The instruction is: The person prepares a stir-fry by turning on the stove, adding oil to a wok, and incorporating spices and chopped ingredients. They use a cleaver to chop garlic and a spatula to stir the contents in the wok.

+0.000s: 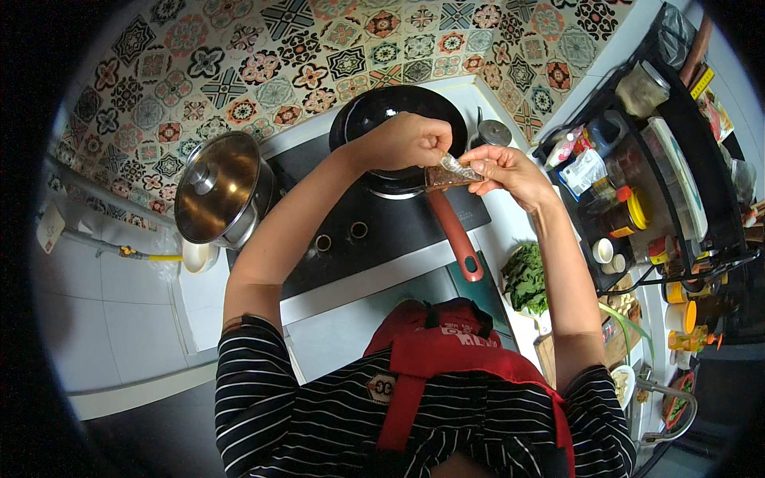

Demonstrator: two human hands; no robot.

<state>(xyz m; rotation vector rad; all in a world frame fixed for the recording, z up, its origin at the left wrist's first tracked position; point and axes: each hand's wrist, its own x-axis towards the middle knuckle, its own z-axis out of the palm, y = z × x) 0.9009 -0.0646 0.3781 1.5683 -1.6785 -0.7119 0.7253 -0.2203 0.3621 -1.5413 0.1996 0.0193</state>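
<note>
A small clear packet with dark brown contents is held up over the near rim of a black wok. My left hand, fingers curled, pinches the packet's clear crumpled top edge. Thumb and fingertips of my right hand grip its right end. The packet hangs tilted between both hands, and I cannot tell whether it is torn. Below it the wok's red-brown handle points toward me. The wok stands on a black glass cooktop; my hands hide part of its inside.
Left on the cooktop stands a lidded steel pot. A lidded metal container is beside the wok. Leafy greens lie near my right forearm. At right, a black rack holds jars and bags, near a faucet.
</note>
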